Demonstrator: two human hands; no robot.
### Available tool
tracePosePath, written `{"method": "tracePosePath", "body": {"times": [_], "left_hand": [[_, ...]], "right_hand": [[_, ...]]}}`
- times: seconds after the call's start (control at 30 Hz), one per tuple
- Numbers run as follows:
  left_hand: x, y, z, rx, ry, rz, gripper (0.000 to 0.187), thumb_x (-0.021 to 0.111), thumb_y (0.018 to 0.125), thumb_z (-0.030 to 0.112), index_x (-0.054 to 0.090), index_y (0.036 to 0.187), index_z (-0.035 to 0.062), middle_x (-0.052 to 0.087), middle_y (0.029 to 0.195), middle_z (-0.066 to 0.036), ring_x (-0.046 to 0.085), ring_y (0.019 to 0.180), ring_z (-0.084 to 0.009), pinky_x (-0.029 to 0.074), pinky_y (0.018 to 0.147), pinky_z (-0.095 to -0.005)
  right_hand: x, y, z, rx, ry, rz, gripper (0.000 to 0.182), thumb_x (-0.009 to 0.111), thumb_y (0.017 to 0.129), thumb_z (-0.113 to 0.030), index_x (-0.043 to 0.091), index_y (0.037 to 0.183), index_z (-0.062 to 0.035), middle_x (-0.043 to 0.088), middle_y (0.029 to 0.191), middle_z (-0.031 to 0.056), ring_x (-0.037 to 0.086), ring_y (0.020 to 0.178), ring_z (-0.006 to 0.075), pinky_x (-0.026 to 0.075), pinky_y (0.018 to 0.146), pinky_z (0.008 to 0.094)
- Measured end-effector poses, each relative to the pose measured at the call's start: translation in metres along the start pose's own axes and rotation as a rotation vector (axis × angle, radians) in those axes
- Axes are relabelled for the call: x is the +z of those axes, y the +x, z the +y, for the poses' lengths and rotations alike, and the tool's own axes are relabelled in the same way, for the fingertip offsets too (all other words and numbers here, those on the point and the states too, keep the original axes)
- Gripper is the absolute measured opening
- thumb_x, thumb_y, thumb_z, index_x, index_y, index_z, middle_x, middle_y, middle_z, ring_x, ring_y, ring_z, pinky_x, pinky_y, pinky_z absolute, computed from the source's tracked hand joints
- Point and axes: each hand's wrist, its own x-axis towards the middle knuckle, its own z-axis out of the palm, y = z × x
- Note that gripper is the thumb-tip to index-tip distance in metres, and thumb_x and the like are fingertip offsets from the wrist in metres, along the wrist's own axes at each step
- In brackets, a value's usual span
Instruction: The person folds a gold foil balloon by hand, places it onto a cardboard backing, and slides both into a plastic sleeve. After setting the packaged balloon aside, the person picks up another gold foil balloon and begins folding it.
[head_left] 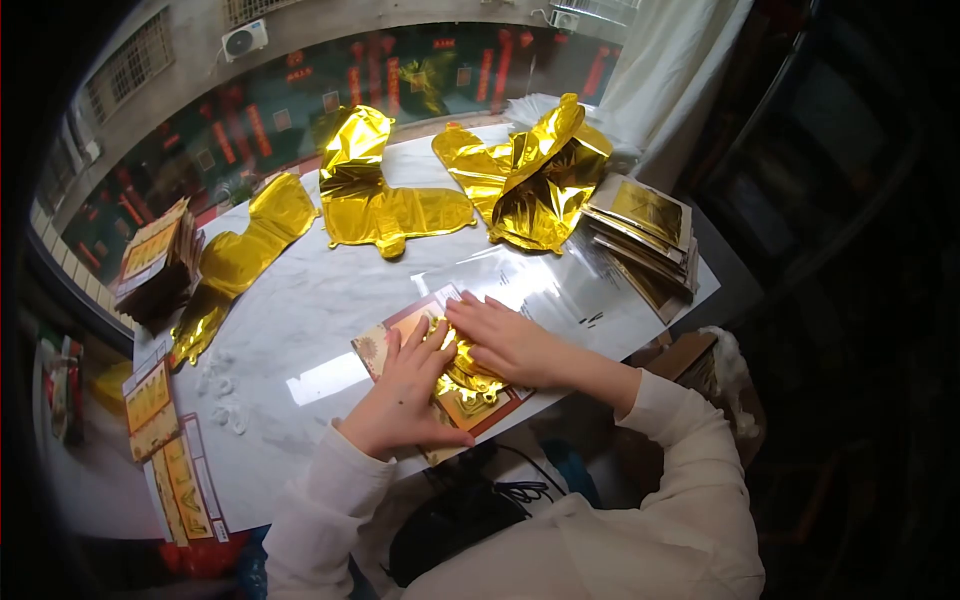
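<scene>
A crumpled, folded gold foil balloon [466, 380] lies on a printed orange-and-cream card [372, 347] near the table's front edge. My left hand [405, 392] rests on the left side of the foil and card, fingers spread and thumb pointing right. From the right, my right hand [515, 343] lies flat over the foil's upper part with its fingers stretched out. Both palms hide part of the foil and the card. Neither hand is closed around anything.
Flat gold foil balloons [243, 258], [385, 213], [540, 180] lie across the back of the white marbled table [330, 300]. Stacked packets stand left [155, 265] and right [650, 235]. Printed cards [180, 490] and clear rings [230, 410] lie at left.
</scene>
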Motion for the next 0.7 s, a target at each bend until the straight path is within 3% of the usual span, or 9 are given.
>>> {"method": "tracePosePath", "body": {"times": [0.03, 0.37, 0.43, 0.47, 0.57, 0.67, 0.7], "left_hand": [[0.000, 0.000, -0.001, 0.000, 0.012, -0.009, 0.120, 0.092, 0.060, 0.065, 0.046, 0.147, -0.0034, 0.032, 0.165, -0.028, 0.018, 0.156, -0.0507, 0.008, 0.124, -0.0684], [-0.003, 0.000, 0.008, -0.004, -0.127, 0.076, 0.139, 0.093, 0.059, 0.063, 0.023, 0.162, 0.0006, 0.020, 0.169, -0.029, 0.013, 0.157, -0.0525, 0.007, 0.122, -0.0708], [-0.012, -0.002, 0.024, -0.030, 0.085, 0.086, 0.128, 0.088, 0.069, 0.060, 0.023, 0.163, 0.0001, 0.014, 0.168, -0.033, 0.009, 0.157, -0.0545, 0.005, 0.121, -0.0733], [-0.010, -0.004, 0.034, -0.029, 0.095, 0.089, 0.128, 0.088, 0.069, 0.060, 0.023, 0.163, 0.0001, 0.014, 0.168, -0.033, 0.009, 0.157, -0.0545, 0.005, 0.121, -0.0733], [0.013, -0.027, 0.074, -0.144, 0.258, 0.134, 0.092, 0.075, 0.089, 0.040, 0.032, 0.160, 0.0005, 0.018, 0.165, -0.036, 0.015, 0.155, -0.0544, 0.012, 0.121, -0.0712], [0.047, -0.046, 0.086, -0.248, 0.338, 0.104, 0.088, 0.074, 0.091, 0.038, 0.034, 0.159, -0.0004, 0.019, 0.165, -0.038, 0.018, 0.155, -0.0556, 0.011, 0.122, -0.0708], [0.050, -0.047, 0.091, -0.247, 0.385, 0.129, 0.077, 0.072, 0.094, 0.032, 0.040, 0.157, 0.0005, 0.027, 0.165, -0.033, 0.024, 0.154, -0.0529, 0.015, 0.123, -0.0668]], "right_hand": [[0.002, 0.000, -0.003, -0.025, -0.112, -0.038, 0.068, 0.050, 0.107, -0.034, 0.028, 0.162, -0.0005, 0.026, 0.169, 0.0233, 0.022, 0.159, 0.0380, 0.020, 0.129, 0.0487], [0.012, 0.001, -0.005, -0.043, -0.204, 0.011, 0.076, 0.050, 0.106, -0.045, 0.028, 0.161, 0.0021, 0.025, 0.167, 0.0284, 0.024, 0.157, 0.0414, 0.021, 0.128, 0.0496], [0.011, 0.002, -0.004, -0.053, -0.214, 0.014, 0.076, 0.051, 0.106, -0.045, 0.029, 0.161, 0.0020, 0.025, 0.167, 0.0285, 0.024, 0.157, 0.0420, 0.021, 0.128, 0.0496], [0.010, 0.002, -0.004, -0.059, -0.217, 0.022, 0.076, 0.051, 0.106, -0.045, 0.029, 0.161, 0.0020, 0.025, 0.167, 0.0285, 0.024, 0.157, 0.0420, 0.021, 0.128, 0.0496], [0.010, 0.000, -0.005, -0.041, -0.160, 0.022, 0.075, 0.051, 0.106, -0.045, 0.030, 0.161, 0.0015, 0.025, 0.167, 0.0283, 0.024, 0.157, 0.0419, 0.021, 0.128, 0.0492], [0.015, 0.000, -0.004, -0.045, -0.193, 0.039, 0.075, 0.051, 0.105, -0.045, 0.030, 0.161, 0.0008, 0.025, 0.168, 0.0280, 0.025, 0.157, 0.0415, 0.021, 0.128, 0.0487], [0.015, -0.001, -0.004, -0.050, -0.198, 0.049, 0.075, 0.051, 0.105, -0.046, 0.032, 0.160, 0.0016, 0.027, 0.167, 0.0283, 0.026, 0.156, 0.0414, 0.022, 0.128, 0.0489]]}}
